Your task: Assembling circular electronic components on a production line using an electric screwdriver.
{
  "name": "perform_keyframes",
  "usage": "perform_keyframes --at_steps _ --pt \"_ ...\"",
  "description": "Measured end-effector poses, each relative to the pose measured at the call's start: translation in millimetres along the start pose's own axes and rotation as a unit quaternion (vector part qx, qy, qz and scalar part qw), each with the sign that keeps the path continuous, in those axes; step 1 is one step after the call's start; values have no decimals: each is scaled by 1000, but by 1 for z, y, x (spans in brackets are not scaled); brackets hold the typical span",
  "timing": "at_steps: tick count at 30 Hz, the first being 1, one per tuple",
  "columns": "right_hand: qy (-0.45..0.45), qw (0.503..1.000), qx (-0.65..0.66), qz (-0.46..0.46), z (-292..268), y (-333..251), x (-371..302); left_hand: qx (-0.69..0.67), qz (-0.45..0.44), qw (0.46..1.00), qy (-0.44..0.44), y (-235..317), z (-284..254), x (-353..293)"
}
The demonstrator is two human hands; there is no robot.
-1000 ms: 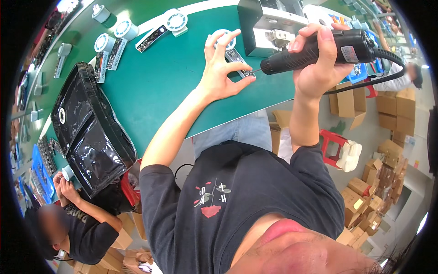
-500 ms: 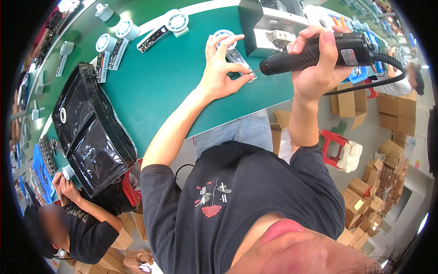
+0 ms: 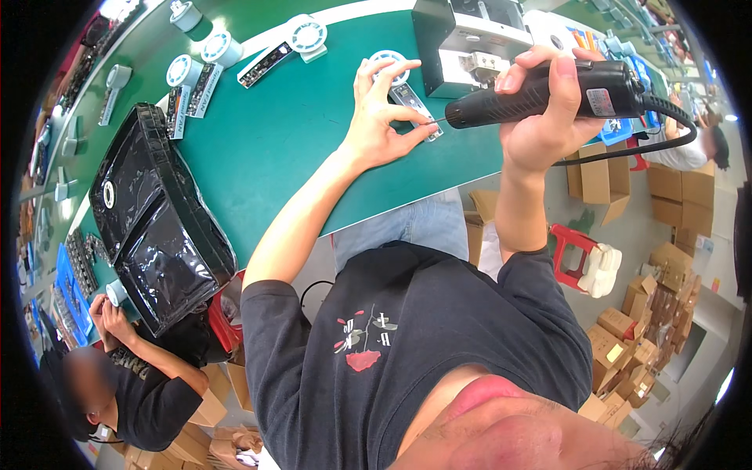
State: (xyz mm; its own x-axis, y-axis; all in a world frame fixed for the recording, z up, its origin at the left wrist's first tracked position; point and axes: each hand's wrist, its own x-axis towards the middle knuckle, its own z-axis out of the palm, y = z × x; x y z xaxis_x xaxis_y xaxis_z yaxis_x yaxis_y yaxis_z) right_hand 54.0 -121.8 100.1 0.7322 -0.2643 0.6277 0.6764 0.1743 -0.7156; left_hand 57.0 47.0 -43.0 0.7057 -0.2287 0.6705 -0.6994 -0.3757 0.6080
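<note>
My right hand (image 3: 552,110) grips a black electric screwdriver (image 3: 501,103), held level with its thin bit pointing left. At the tip of the bit, the thumb and forefinger of my left hand (image 3: 380,125) are pinched together, while its other fingers stretch out. Whatever lies in that pinch is too small to make out. Just behind my left hand lies a small handheld fan (image 3: 415,106), with a round light-blue head and an opened handle. My fingers hide part of it.
A grey-and-black metal machine (image 3: 470,43) stands beyond the screwdriver. More fans (image 3: 305,35) lie at the back left of the green table (image 3: 258,168). A black plastic-covered bin (image 3: 160,227) stands left. A cable (image 3: 666,137) trails right. A co-worker (image 3: 129,384) sits at the lower left.
Both hands and the screwdriver stay almost in place, with the bit's tip still at my left fingers. The view has shifted very slightly.
</note>
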Motion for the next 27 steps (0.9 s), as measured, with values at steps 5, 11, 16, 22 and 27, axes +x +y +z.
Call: perform_keyframes --at_steps 5,11,16,22,27 --pt "5 1000 -2 4 1 -1 0 -1 -3 1000 1 -1 -1 -1" --pt "1 1000 1 -8 0 3 -1 -6 -6 1000 0 -2 1 0" --pt "-2 1000 2 -9 3 -2 1 -8 -7 1000 3 -1 0 0" --pt "-17 1000 -14 -13 4 0 -1 -9 -18 1000 2 -1 0 -2" --pt "-13 1000 -19 -8 4 1 -4 -9 -13 1000 6 1 0 -1"
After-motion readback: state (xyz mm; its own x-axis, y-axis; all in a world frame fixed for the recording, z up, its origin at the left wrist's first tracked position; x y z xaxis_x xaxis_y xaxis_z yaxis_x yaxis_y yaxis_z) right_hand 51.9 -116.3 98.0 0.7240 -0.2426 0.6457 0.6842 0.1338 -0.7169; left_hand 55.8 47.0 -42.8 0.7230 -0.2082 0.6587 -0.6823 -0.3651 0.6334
